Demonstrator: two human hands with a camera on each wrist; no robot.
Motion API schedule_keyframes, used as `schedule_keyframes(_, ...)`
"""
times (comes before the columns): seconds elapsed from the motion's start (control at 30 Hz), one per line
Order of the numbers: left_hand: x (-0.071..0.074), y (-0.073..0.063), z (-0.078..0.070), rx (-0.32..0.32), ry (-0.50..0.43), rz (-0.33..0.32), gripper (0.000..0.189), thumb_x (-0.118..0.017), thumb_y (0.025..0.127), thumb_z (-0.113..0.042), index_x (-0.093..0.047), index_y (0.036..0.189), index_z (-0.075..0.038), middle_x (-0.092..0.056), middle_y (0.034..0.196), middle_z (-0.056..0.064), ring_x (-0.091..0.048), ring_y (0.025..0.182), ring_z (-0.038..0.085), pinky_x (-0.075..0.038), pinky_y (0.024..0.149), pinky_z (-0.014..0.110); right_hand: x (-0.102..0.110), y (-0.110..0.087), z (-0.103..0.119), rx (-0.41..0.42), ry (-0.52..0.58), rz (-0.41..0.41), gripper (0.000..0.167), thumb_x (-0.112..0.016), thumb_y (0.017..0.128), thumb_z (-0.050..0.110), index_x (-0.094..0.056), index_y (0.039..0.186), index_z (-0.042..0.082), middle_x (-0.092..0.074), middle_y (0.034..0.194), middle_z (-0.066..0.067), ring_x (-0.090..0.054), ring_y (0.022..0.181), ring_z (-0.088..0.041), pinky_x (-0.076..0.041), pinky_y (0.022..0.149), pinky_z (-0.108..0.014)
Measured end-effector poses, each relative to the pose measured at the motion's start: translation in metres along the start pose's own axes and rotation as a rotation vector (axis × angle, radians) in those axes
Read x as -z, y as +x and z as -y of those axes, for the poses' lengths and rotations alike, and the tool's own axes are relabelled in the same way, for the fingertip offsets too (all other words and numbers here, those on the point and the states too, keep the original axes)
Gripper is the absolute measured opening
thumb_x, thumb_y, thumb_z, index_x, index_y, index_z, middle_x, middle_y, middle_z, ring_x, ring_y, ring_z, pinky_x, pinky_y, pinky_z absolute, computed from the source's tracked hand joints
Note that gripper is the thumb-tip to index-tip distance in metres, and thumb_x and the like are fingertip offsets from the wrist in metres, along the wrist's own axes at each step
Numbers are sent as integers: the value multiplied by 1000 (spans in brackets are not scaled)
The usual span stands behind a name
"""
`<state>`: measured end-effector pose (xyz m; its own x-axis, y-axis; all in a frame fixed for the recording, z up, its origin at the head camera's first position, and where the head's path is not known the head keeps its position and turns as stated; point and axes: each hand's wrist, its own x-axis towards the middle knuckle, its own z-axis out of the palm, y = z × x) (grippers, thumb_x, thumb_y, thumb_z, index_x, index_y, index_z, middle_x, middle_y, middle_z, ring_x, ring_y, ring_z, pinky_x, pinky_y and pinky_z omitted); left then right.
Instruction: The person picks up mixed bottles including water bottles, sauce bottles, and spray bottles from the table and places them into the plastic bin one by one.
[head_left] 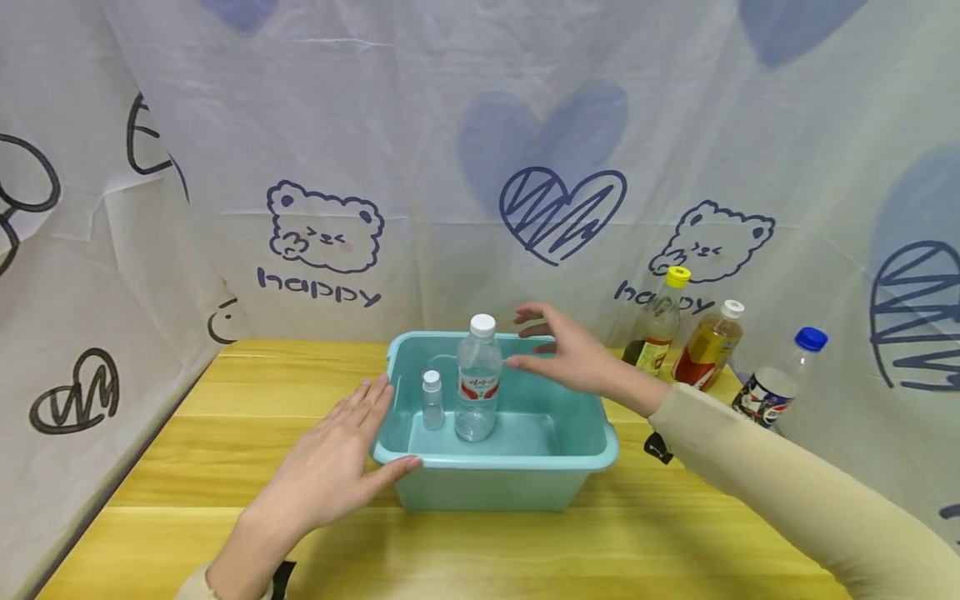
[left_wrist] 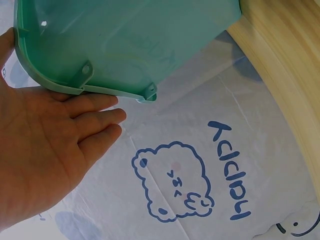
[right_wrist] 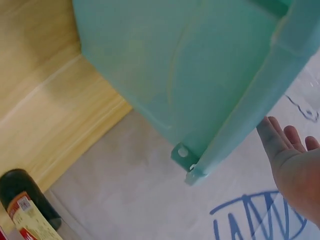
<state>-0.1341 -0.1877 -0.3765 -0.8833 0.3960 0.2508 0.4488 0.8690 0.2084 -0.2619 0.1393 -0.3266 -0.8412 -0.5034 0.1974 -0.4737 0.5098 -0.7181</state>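
Observation:
A turquoise plastic bin (head_left: 495,483) stands on the table. Inside it, a clear water bottle with a white cap (head_left: 478,387) stands upright, and a smaller clear bottle with a white cap (head_left: 432,402) is to its left. My left hand (head_left: 337,454) rests along the bin's left rim, fingers straight; in the left wrist view its palm and fingers lie against the turquoise bin (left_wrist: 125,45). Over the back right of the bin, my right hand (head_left: 566,354) is raised with fingers bent loosely and nothing in them, just right of the water bottle and apart from it.
To the right stand a yellow-capped bottle (head_left: 658,329), a white-capped bottle of amber liquid (head_left: 708,346) and a blue-capped bottle with a dark label (head_left: 776,383). A small black item (head_left: 657,447) lies under my right forearm. A printed white cloth (head_left: 450,167) hangs behind the wooden table (head_left: 247,467).

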Motion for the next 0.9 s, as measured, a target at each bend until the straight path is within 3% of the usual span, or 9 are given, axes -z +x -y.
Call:
schedule_keyframes(0.33, 1, -1, 0, 10, -5, 6, 105, -44, 96, -78, -28, 162, 3, -22, 170, 19, -26, 155, 40, -29, 124, 55, 22, -18, -12, 23, 127, -184, 62, -74, 98, 14, -42, 151, 7, -53, 148, -12, -57, 134, -35, -55, 105, -48)
schedule_keyframes(0.7, 1, 1, 1, 7, -5, 3, 106, -43, 96, -79, -30, 161, 3, -23, 169, 19, -27, 155, 39, -30, 124, 55, 25, -39, -42, 54, 192, -380, 54, -68, 102, 8, -43, 149, 2, -53, 147, -17, -57, 133, -36, -53, 99, -15)
schedule_keyframes(0.9, 0, 2, 1, 8, -8, 1, 106, -45, 95, -79, -31, 161, 3, -23, 169, 18, -27, 155, 39, -31, 124, 55, 25, -53, -63, 52, 236, -493, 52, -65, 103, 10, -43, 149, -1, -53, 148, -21, -58, 132, -35, -52, 98, -14)
